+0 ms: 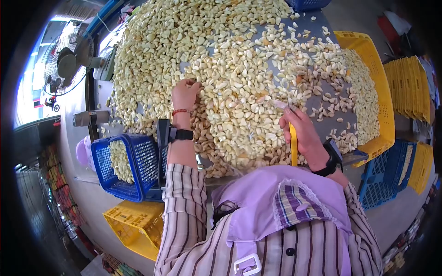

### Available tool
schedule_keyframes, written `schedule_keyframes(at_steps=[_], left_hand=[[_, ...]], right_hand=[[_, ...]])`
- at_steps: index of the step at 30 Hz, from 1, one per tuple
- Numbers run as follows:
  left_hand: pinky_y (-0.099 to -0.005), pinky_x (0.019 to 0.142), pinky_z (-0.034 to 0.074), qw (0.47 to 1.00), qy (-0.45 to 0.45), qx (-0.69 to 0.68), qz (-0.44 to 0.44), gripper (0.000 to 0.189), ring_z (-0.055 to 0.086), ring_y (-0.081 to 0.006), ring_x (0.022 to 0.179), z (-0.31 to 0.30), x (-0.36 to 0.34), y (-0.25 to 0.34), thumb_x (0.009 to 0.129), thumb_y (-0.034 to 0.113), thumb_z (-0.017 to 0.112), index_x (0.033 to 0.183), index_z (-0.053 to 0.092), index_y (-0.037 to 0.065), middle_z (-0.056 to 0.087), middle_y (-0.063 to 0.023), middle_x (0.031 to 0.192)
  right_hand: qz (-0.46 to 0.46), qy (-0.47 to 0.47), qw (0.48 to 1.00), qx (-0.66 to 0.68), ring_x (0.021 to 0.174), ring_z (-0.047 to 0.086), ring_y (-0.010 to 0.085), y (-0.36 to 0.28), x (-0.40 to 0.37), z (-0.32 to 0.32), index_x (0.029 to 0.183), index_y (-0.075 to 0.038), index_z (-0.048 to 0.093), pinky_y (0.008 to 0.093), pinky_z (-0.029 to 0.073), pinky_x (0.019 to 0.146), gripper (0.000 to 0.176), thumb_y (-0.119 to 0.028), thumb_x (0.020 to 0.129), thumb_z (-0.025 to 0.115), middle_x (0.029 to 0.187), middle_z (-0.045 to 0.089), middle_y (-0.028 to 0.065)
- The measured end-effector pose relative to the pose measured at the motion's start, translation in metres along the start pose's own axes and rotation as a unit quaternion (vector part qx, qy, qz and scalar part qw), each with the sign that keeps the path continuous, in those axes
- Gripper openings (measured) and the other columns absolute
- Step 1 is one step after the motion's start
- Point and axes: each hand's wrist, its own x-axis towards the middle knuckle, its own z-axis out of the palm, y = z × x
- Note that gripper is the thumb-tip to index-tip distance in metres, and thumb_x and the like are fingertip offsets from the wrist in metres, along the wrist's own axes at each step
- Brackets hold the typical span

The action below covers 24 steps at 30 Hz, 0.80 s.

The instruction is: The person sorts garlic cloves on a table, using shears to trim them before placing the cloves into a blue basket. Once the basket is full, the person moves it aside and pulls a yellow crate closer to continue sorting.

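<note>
1. While pale clove-shaped pieces (239, 106) cover most of a grey table (322, 23), two hands sit apart over them;
2. left hand (185, 95) curls at the pile, any grip unclear; right hand (301, 131) closes around a yellow strip-like tool (293, 145);
3. fan (67, 66) and blue basket (111, 184) at left; yellow basket (389, 103) of pieces, then stacked yellow crates (407, 87), at right.

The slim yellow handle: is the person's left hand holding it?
No, the slim yellow handle is in the right hand, while the left hand is apart from it, at the cream-coloured curved pieces.
</note>
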Motion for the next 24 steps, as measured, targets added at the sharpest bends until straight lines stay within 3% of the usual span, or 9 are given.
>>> schedule_keyframes(at_steps=[4,6,12,16,18,20,21,23,24], left_hand=[[-0.0201,0.043,0.037,0.947,-0.095,-0.296,-0.086,0.034,0.048,-0.0099,0.053,-0.012,0.004,-0.022,0.087,0.026,0.056,0.113,0.058,0.004,0.057,-0.0031,0.078],[-0.0181,0.043,0.035,0.577,-0.37,-0.726,0.055,0.037,0.048,-0.0102,0.056,-0.023,0.004,-0.047,0.09,0.028,0.05,0.119,0.053,0.005,0.056,-0.0027,0.087],[-0.025,0.05,0.043,0.546,-0.198,-0.814,0.005,0.041,0.051,-0.0149,0.075,-0.035,-0.042,-0.022,0.089,0.034,0.054,0.123,0.052,0.01,0.055,-0.0011,0.102],[-0.0265,0.052,0.043,0.51,-0.255,-0.821,0.022,0.029,0.05,-0.0149,0.082,-0.026,-0.029,-0.025,0.087,0.031,0.06,0.107,0.057,0.01,0.05,0.002,0.089],[-0.0206,0.051,0.043,0.513,-0.281,-0.811,-0.014,0.024,0.053,-0.0161,0.077,-0.021,-0.021,-0.017,0.087,0.033,0.061,0.095,0.057,0.01,0.049,0.0024,0.081],[-0.0193,0.045,0.038,0.901,-0.038,-0.429,-0.05,0.022,0.051,-0.0123,0.058,-0.002,-0.027,0.008,0.084,0.028,0.064,0.095,0.061,0.009,0.053,0.0024,0.073],[-0.0193,0.045,0.038,0.901,-0.039,-0.429,-0.05,0.022,0.051,-0.0123,0.058,0.012,-0.029,0.013,0.084,0.028,0.064,0.095,0.061,0.009,0.053,0.0024,0.073],[-0.0198,0.041,0.034,0.99,-0.009,0.074,0.123,0.023,0.045,-0.0097,0.045,0.032,-0.033,0.017,0.081,0.025,0.067,0.095,0.066,0.007,0.056,0.0004,0.066],[-0.0198,0.041,0.034,0.989,-0.01,0.075,0.123,0.023,0.045,-0.0097,0.045,0.033,-0.032,0.016,0.081,0.025,0.067,0.095,0.066,0.007,0.056,0.0004,0.066]], right_hand=[[-0.009,0.015,1.0,0.01,0.045,0.046,0.007,0.001,-0.003,-0.007,0.108,-0.002,0.053,0.0211,0.039,0.038,0.029,-0.027,0.094,0.052,0.076,0.055,0.0036],[-0.001,0.021,1.0,0.02,0.045,0.046,0.007,0.0,-0.002,-0.01,0.108,-0.002,0.053,0.021,0.039,0.039,0.029,-0.027,0.094,0.052,0.076,0.055,0.0036],[0.003,0.011,1.0,0.013,0.045,0.046,0.007,0.002,0.001,-0.006,0.109,-0.002,0.053,0.0206,0.038,0.039,0.03,-0.027,0.093,0.052,0.076,0.055,0.0039],[-0.01,-0.016,1.0,0.008,0.045,0.046,0.0073,0.002,0.001,-0.002,0.109,-0.001,0.053,0.0206,0.038,0.038,0.029,-0.026,0.093,0.053,0.076,0.056,0.0041],[-0.009,-0.015,1.0,0.012,0.045,0.047,0.0075,0.002,0.001,-0.003,0.109,-0.001,0.053,0.0207,0.038,0.038,0.029,-0.026,0.093,0.053,0.076,0.056,0.0041],[-0.01,-0.014,1.0,0.017,0.045,0.047,0.0076,0.002,0.001,-0.004,0.109,-0.001,0.053,0.0207,0.038,0.038,0.029,-0.026,0.093,0.053,0.076,0.056,0.0041],[-0.007,-0.009,1.0,0.016,0.045,0.047,0.0077,0.003,0.001,-0.005,0.11,-0.001,0.053,0.0207,0.038,0.038,0.03,-0.026,0.093,0.053,0.076,0.056,0.0041],[-0.004,-0.003,1.0,0.016,0.045,0.047,0.0078,0.004,0.0,-0.006,0.11,-0.001,0.053,0.0207,0.038,0.038,0.03,-0.025,0.093,0.053,0.076,0.056,0.0042],[-0.007,-0.006,1.0,0.016,0.045,0.047,0.0078,0.004,0.0,-0.006,0.11,-0.001,0.053,0.0207,0.038,0.038,0.03,-0.025,0.093,0.053,0.076,0.056,0.0042]])
